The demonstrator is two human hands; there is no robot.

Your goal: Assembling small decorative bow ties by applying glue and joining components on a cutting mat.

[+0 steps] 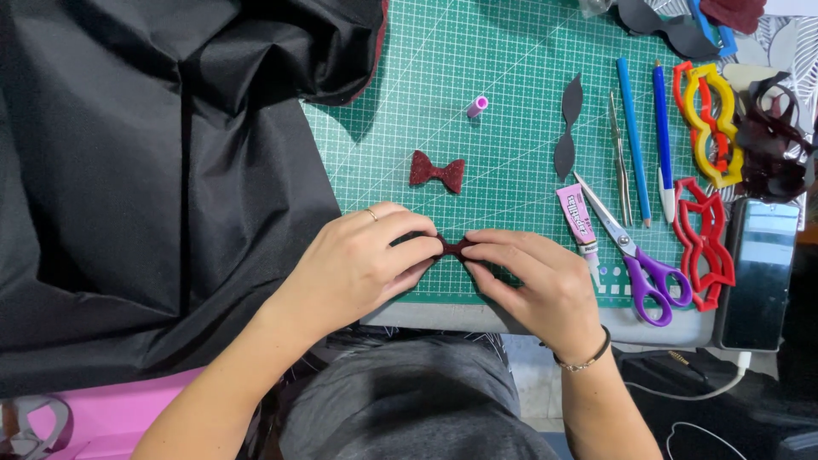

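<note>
Both hands' grip point(454, 249) around dark red bow point(452, 247)

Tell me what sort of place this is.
Most likely a home craft table. A green cutting mat covers it, with purple-handled scissors, a glue tube and coloured plastic templates laid out, while the left hand and right hand pinch a small dark red bow.

mat point(511, 51) green, white grid | bow point(437, 170) dark red, perhaps glittery | scissors point(652, 281) purple
</note>
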